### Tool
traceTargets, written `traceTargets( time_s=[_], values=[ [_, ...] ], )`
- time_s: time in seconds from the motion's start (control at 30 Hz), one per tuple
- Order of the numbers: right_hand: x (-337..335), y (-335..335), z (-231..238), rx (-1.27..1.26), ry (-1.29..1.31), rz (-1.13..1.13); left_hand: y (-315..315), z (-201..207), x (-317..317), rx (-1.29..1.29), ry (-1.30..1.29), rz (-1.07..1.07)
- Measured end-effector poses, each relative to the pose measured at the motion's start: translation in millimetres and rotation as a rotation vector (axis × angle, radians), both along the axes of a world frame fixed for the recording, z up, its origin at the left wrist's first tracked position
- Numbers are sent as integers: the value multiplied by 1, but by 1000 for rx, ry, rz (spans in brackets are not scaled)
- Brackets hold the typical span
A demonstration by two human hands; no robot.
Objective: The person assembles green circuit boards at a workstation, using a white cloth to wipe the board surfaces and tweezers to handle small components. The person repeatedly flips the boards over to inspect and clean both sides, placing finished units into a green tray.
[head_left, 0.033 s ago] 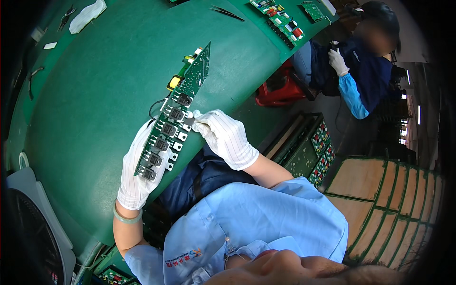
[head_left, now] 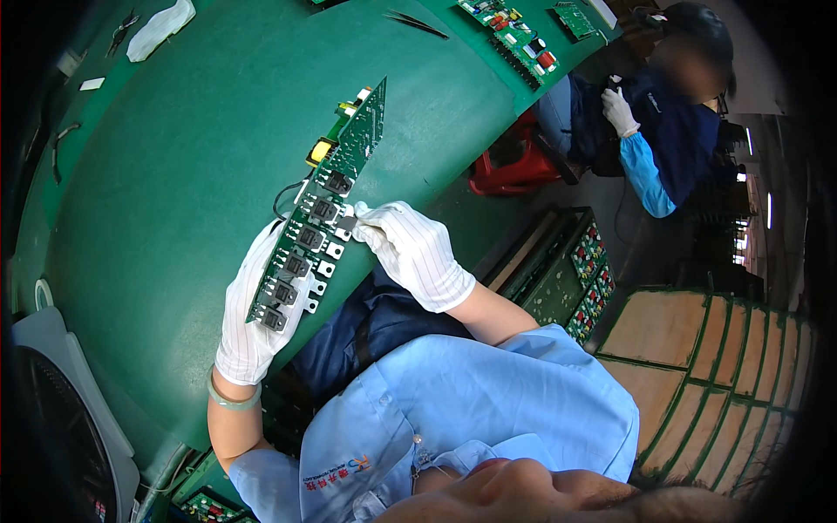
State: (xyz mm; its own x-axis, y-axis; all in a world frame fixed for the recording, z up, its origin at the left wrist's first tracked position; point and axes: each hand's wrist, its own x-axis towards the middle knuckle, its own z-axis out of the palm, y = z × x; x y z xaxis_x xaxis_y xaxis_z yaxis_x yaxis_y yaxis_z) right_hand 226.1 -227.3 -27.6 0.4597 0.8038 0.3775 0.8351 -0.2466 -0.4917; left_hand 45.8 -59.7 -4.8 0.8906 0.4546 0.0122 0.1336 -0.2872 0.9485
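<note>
A long green circuit board (head_left: pixel 359 139) stands tilted on its edge above the table. My gloved left hand (head_left: pixel 248 322) is closed round its lower end from the left and beneath. A row of black transistors with metal tabs (head_left: pixel 309 237) runs down the side facing me; a yellow transformer (head_left: pixel 321 152) sticks out behind. My gloved right hand (head_left: pixel 405 248) has thumb and fingertips pinched at a small dark grey square piece (head_left: pixel 347 223), which lies against a tab near the upper transistors. The fingertips partly hide that piece.
Tweezers (head_left: pixel 417 24) and another populated board (head_left: pixel 514 39) lie at the far side of the green table (head_left: pixel 157 218). A white glove (head_left: pixel 161 29) rests far left, a fan-like device (head_left: pixel 65 418) near left. A co-worker (head_left: pixel 671 113) sits at right beyond a red stool (head_left: pixel 514 161).
</note>
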Motion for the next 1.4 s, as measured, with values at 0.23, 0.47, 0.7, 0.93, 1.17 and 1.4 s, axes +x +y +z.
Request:
traceTargets(
  time_s=[0.23,0.47,0.7,0.93,1.17,1.4],
  values=[
    [-1,0,-1,-5,9,-2,0,-3,-2,9,-7,1],
    [-2,-1,1,-11,6,-3,0,-1,-3,-14,7,1],
    [-1,-2,-1,-26,9,4,0,-2,-3,-5,9,3],
    [-1,-2,0,-30,9,6,-1,-1,-2,-5,13,12],
    [1,0,0,-17,15,4,5,-5,1,196,-71,-37],
    [1,1,-1,-5,29,-2,5,-3,1,203,-76,-35]
  ],
)
